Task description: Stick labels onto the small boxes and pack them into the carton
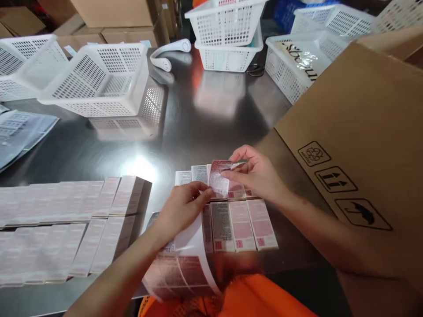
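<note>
My right hand pinches the upper right part of a small printed label between thumb and fingers. The label, reddish at its top, lies over the back row of small boxes. My left hand is closed, its thumb and forefinger close by the label's lower left corner; whether they touch it is hard to tell. From under this hand a curling sheet of labels hangs toward my lap, seemingly gripped by the hidden fingers. In front stand pale pink boxes with red square codes. One nearby box bears a greyish printed face.
Rows of pale boxes fill the left side. White baskets and a white neck fan stand farther back. Stacked baskets are behind the metal table. A big carton borders my right arm.
</note>
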A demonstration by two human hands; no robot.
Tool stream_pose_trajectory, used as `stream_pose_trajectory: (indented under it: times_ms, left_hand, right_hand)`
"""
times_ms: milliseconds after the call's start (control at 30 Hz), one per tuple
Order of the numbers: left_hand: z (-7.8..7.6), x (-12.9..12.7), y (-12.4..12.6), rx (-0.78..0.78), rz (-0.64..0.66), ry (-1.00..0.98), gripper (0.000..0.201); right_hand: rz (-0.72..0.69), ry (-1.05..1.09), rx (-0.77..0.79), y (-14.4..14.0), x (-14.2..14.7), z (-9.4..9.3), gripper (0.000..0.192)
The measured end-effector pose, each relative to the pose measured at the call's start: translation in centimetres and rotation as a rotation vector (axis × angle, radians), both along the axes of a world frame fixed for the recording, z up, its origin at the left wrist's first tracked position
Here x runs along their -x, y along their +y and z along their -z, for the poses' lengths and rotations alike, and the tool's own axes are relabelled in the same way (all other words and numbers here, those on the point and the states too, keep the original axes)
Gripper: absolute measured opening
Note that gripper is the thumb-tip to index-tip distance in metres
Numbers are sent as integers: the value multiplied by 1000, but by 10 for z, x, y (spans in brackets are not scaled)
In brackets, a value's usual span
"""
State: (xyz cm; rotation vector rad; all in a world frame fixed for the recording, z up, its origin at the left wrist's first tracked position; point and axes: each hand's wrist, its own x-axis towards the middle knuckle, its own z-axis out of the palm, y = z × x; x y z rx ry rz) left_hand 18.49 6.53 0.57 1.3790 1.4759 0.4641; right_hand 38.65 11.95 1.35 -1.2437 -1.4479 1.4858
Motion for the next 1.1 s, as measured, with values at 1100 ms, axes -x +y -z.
stream_pose_trajectory:
  times_ms: [1100]
  left_hand:
    - [10, -22, 24, 101, 66, 304, 45]
  right_hand:
    - [-49, -393, -105, 44, -3, 39, 24]
